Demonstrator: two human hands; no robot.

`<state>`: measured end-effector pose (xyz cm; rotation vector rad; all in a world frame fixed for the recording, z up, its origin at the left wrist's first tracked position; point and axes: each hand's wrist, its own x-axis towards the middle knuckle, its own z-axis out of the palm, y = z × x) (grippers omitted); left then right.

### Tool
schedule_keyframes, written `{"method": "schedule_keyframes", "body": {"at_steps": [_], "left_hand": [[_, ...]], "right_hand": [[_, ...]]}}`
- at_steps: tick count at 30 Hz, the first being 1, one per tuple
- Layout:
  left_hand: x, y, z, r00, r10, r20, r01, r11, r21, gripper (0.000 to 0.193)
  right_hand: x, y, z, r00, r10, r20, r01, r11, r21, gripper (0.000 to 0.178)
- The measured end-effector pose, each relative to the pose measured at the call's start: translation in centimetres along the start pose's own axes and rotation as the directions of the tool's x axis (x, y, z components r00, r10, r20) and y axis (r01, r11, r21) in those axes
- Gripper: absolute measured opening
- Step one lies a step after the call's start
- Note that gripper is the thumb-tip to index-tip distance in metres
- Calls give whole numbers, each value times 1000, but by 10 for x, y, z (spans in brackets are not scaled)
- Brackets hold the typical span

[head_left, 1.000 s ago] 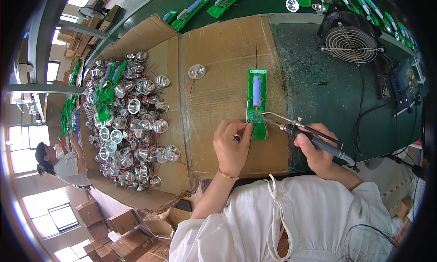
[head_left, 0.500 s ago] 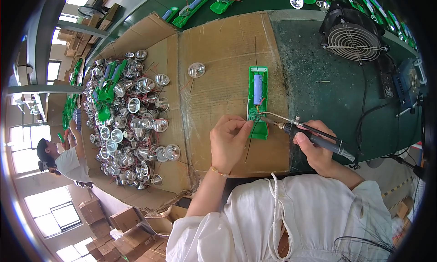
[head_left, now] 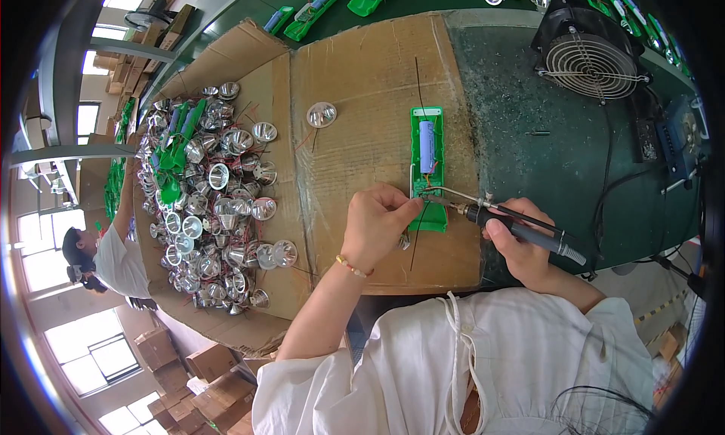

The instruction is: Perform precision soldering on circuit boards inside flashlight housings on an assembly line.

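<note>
A green plastic housing [head_left: 434, 221] lies lengthwise on the cardboard sheet, with a purple cylindrical battery [head_left: 427, 146] and a small circuit board [head_left: 424, 190] inside. My left hand [head_left: 377, 225] is closed in a pinch at the board's left edge; its fingertips hide what they hold. A small shiny metal part [head_left: 405, 242] peeks out beneath that hand. In my right hand [head_left: 525, 242] is a soldering iron [head_left: 521, 231] with a thin curved metal feed tube [head_left: 458, 191]. The iron's tip meets or nearly meets the board beside my left fingertips. Thin dark wires extend past both housing ends.
A heap of silver reflectors [head_left: 219, 177] with green housings [head_left: 177, 144] on top fills a cardboard box at left. One reflector [head_left: 321, 115] lies alone on the cardboard. A black fan [head_left: 590, 65] stands far right, near a blue device [head_left: 683, 133]. A co-worker [head_left: 109, 254] is at far left.
A small shiny part now shows under my left hand, whose forearm has swung outward to the left. The iron stays at the board. The co-worker's arm reaches farther out.
</note>
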<state>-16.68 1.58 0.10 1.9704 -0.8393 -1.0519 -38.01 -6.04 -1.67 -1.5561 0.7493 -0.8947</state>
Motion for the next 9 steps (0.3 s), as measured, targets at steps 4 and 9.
{"method": "schedule_keyframes", "body": {"at_steps": [4, 9], "left_hand": [[2, 5, 0, 997, -69, 17, 69, 997, -20, 21], [2, 4, -1, 995, -94, 34, 95, 995, -43, 23]], "right_hand": [[-3, 3, -2, 999, 34, -1, -34, 999, 13, 14], [-6, -3, 3, 929, 368, -36, -335, 881, 335, 20]]}}
